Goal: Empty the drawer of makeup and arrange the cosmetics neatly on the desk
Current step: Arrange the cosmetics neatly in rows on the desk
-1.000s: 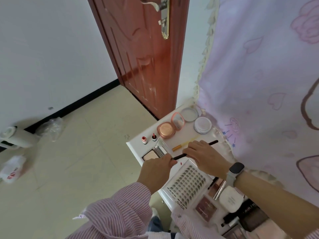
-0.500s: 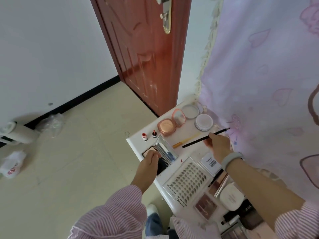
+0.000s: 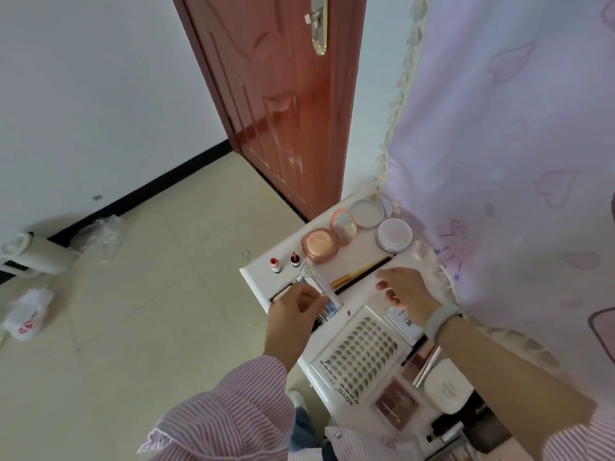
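White desk [image 3: 256, 277] beside a red door [image 3: 283, 104], cosmetics laid out on top. Mirrored palette [image 3: 319, 291] at the desk's left front, open lid pinched by the left hand [image 3: 293, 314]. Two brushes [image 3: 362, 271] just right of the palette. Right hand [image 3: 406, 291] hovering above them, fingers loosely spread, holding nothing. Lash tray [image 3: 359, 351] nearer than the palette.

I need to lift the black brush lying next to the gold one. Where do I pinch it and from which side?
Pinch the black brush mid-handle from above, finger and thumb across its width. It lies flat, close alongside the gold brush, so a low side approach would likely bump that. The right hand hovers open beside it; the left hand is on the mirrored palette.
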Tool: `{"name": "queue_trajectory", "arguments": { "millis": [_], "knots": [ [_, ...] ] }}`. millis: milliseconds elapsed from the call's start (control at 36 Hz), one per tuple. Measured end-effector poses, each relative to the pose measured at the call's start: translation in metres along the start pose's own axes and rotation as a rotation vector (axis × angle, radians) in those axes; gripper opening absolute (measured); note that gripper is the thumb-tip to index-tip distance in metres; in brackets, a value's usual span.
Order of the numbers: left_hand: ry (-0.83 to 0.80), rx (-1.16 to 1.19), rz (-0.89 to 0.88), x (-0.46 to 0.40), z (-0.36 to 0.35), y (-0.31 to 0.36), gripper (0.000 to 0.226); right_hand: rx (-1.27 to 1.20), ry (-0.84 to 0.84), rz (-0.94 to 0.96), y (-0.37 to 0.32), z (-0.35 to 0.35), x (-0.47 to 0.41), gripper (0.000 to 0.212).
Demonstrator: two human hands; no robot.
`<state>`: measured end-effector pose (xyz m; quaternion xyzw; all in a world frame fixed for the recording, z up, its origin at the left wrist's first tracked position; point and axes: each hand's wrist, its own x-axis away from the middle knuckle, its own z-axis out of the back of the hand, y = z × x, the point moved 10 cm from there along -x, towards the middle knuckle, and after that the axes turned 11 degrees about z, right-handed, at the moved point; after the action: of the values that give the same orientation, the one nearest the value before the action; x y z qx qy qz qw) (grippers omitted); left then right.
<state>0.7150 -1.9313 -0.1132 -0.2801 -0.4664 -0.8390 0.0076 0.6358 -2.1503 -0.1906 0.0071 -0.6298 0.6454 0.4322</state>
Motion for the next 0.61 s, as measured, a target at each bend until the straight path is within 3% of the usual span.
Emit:
{"name": "queue_trajectory", "arguments": {
  "millis": [111, 194, 306, 389, 472, 611],
  "knots": [
    [0.004, -0.016, -0.087, 0.001, -0.018, 0.017, 0.013, -0.118, -0.397, 0.169, -0.038, -0.027, 0.041, 0.02],
    [-0.027, -0.033, -0.159, 0.005, -0.037, 0.029, 0.013, -0.022, -0.514, 0.222, -0.045, -0.03, 0.058, 0.015],
    [-0.052, -0.084, -0.226, 0.011, -0.055, 0.039, 0.01, -0.016, -0.458, 0.263, -0.043, -0.015, 0.055, 0.005],
    [-0.017, -0.141, -0.279, 0.013, -0.061, 0.039, 0.03, -0.02, -0.337, 0.245, -0.034, 0.003, 0.039, 0.006],
    [0.058, -0.191, -0.299, 0.015, -0.057, 0.03, 0.036, 0.205, -0.166, 0.275, -0.027, 0.025, 0.01, 0.006],
    [0.14, -0.349, -0.339, 0.028, -0.052, 0.005, 0.03, 0.581, -0.198, 0.281, -0.014, 0.015, -0.025, 0.017]
  ]
}}
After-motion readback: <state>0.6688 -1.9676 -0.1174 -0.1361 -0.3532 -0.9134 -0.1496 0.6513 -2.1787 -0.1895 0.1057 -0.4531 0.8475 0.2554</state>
